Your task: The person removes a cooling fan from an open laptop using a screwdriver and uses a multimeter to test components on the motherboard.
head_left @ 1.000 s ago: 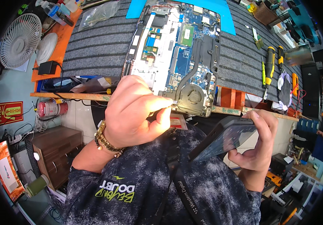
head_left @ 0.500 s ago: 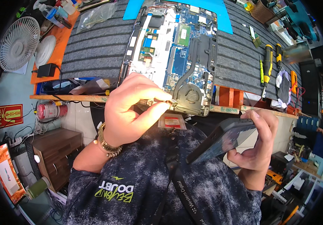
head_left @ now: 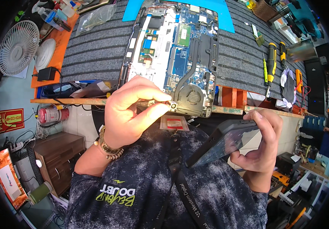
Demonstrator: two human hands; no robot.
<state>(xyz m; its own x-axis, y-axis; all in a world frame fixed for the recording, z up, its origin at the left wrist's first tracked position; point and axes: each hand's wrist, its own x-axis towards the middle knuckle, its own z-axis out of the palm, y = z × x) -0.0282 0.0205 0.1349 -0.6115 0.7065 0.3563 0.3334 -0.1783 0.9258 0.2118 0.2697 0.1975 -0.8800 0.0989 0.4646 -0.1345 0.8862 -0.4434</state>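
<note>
Since a second ago, the curled fingers of the left hand [head_left: 128, 110] have been drawn into a looser loop, and the round face of a small part [head_left: 172, 106], pinched between thumb and forefinger, has been exposed beside the fan [head_left: 191, 96] at the near edge of the opened laptop [head_left: 157, 63], which is supported on the striped mat [head_left: 90, 49]. The part is thus better presented for viewing, though whether it is attached to the laptop cannot be told. The phone [head_left: 220, 142] is held tilted in the right hand [head_left: 265, 143], its grip essentially unchanged.
</note>
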